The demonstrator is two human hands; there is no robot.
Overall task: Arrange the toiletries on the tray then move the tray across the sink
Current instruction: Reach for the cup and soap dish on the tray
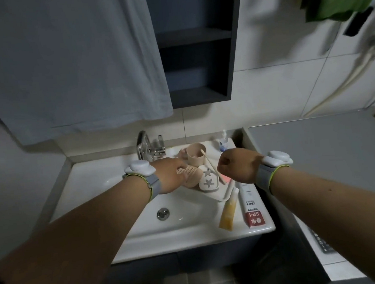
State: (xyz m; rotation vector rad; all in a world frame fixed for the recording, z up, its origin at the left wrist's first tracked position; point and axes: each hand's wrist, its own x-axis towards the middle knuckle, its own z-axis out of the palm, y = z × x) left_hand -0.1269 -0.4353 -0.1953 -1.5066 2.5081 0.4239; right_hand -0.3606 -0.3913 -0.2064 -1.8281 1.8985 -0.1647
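Both hands are over the right side of the white sink (107, 171). The left hand (170, 175) has its fingers down on the pink tray (191, 179), though I can't tell how tight the grip is. The right hand (236, 167) is balled into a fist holding nothing. The tray carries a pink cup (196, 153) and a starfish soap box (208, 179). 2 tubes, 1 yellow (228, 210) and 1 white toothpaste (251, 204), lie on the sink's right rim.

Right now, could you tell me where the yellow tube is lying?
In the head view, the yellow tube lies on the sink's right rim, between the basin and the white-and-red toothpaste tube, just nearer than the tray.
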